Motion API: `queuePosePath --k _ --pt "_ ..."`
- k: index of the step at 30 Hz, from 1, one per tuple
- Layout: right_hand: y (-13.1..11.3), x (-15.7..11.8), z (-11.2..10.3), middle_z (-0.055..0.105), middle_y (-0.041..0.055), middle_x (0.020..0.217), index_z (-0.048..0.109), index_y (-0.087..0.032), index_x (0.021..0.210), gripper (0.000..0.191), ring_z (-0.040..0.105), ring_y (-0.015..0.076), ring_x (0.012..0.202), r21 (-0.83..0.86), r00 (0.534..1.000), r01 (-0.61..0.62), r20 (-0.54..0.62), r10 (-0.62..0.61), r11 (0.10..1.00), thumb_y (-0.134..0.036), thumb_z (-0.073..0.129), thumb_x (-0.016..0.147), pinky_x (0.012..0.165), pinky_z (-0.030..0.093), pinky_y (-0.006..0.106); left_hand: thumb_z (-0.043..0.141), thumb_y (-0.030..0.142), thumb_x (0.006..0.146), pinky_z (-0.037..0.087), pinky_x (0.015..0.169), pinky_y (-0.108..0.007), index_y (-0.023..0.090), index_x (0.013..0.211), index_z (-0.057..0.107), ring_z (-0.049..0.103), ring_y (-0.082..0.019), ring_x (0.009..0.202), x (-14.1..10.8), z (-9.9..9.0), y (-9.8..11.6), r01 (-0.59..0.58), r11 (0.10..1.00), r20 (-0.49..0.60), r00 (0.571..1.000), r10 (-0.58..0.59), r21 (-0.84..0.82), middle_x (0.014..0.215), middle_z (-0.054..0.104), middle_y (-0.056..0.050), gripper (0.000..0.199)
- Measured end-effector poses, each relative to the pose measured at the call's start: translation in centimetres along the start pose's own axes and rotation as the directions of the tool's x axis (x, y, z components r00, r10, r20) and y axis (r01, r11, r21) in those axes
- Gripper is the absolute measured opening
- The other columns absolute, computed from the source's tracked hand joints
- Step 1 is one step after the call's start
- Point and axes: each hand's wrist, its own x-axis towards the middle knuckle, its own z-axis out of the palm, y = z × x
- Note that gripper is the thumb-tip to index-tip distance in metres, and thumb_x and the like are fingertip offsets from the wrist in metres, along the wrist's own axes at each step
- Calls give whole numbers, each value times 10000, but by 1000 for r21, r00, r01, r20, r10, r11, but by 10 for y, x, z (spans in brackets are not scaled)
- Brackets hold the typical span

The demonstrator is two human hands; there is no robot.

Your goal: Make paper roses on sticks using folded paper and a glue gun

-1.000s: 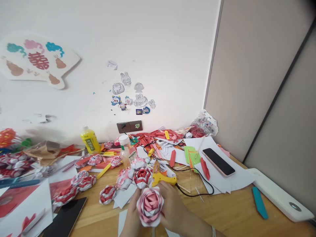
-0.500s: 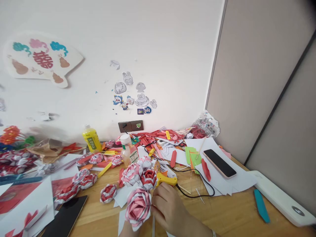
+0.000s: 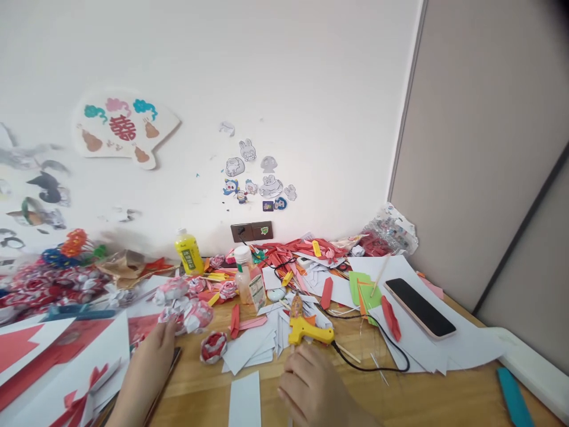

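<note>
My left hand [image 3: 153, 359] is at the left, its fingers closed at the base of pink and white folded paper roses [image 3: 193, 314]. These are slightly blurred, and the fingertips are partly hidden behind them. My right hand [image 3: 311, 382] is low in the middle with fingers curled. What it holds, if anything, is hidden. Just beyond it lies a yellow hot glue gun [image 3: 311, 332], its nozzle pointing away and its black cord curving right. A single red and white paper rose [image 3: 213, 347] sits between the hands, beside white paper strips [image 3: 251, 347].
Many paper roses [image 3: 53, 284] are heaped at the far left. A yellow bottle [image 3: 189, 252] and a clear jar [image 3: 244, 276] stand near the wall. To the right are green paper [image 3: 364, 290], a phone [image 3: 420, 308] and a teal cutter-like tool [image 3: 513, 394].
My left hand has carried the paper roses from the middle to the left. My right hand stays near the glue gun, apart from the roses. The view has turned left.
</note>
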Motion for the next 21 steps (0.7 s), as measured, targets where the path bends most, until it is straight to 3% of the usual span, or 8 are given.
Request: queuePosePath --k 2,5,8,12,16,21 --pt "-1 -1 0 532 37 686 523 -164 693 239 435 169 644 -10 1000 9 11 -8 1000 -124 390 887 576 321 304 383 297 905 483 661 -436 160 676 579 626 -273 694 4 7 -14 74 995 19 997 -75 65 658 607 -73 332" --pt "-2 -2 0 535 41 695 526 -163 698 218 441 172 646 -28 999 1 32 0 1000 -106 403 869 572 321 307 526 309 886 507 720 -365 143 878 605 623 -163 764 7 26 -26 127 988 35 991 -131 93 848 639 -23 183" --pt "-2 -3 0 536 42 712 526 -158 704 178 455 174 661 -32 998 -18 65 20 999 -97 436 845 581 323 308 559 310 873 529 740 -376 155 1060 581 630 -178 859 7 47 -28 122 990 48 991 -126 71 1030 634 -53 244" --pt "-3 -5 5 528 35 703 520 -161 687 154 458 170 663 -33 995 9 95 -5 999 -101 471 820 572 315 301 565 299 869 531 775 -405 167 1144 549 624 -201 928 2 67 -21 56 997 66 996 -59 44 1126 609 -73 305" --pt "-2 -6 9 529 31 690 519 -161 668 176 444 165 641 -46 997 19 78 -15 999 -112 471 830 552 304 296 567 291 869 531 781 -409 166 1148 549 622 -202 937 -1 75 -17 -12 997 66 998 8 73 1137 606 -75 306" --pt "0 -5 7 518 34 662 516 -151 644 209 441 168 635 -30 997 32 76 -29 999 -85 451 831 564 320 292 573 288 862 499 835 -443 162 1124 559 601 -220 987 -6 69 -17 -88 980 -12 996 91 180 1128 604 -73 291"
